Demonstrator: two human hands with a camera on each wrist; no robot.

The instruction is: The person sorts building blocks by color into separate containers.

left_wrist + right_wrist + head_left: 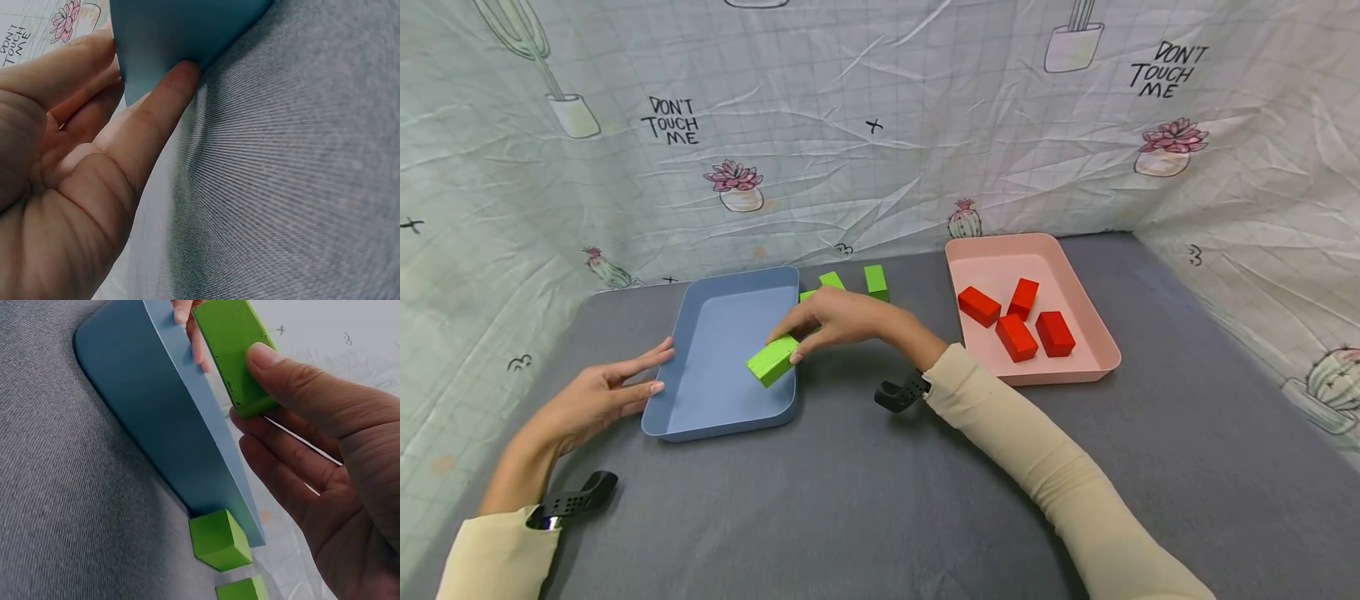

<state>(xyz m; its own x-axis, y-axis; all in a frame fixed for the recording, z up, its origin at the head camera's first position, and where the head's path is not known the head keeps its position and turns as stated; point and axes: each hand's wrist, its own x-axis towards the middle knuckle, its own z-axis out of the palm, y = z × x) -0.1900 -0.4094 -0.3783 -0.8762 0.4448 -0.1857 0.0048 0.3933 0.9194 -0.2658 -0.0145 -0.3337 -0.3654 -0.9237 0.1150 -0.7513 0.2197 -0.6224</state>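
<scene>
My right hand (838, 318) pinches a green block (772, 360) between thumb and fingers, over the right side of a blue tray (722, 412). The right wrist view shows the same green block (234, 350) above the tray's rim, thumb on one face and fingers behind. At the tray's left edge, my left hand (598, 400) touches the wall with extended fingers. In the left wrist view, the left thumb (156, 112) lies along the tray's outer side (162, 44). The blue tray's visible floor holds no blocks.
Several green blocks (876, 282) stand on the grey table behind my right hand, one (220, 539) close against the blue tray. A pink tray (1086, 367) to the right holds several red blocks (1055, 333). A printed cloth (820, 125) hangs behind the table.
</scene>
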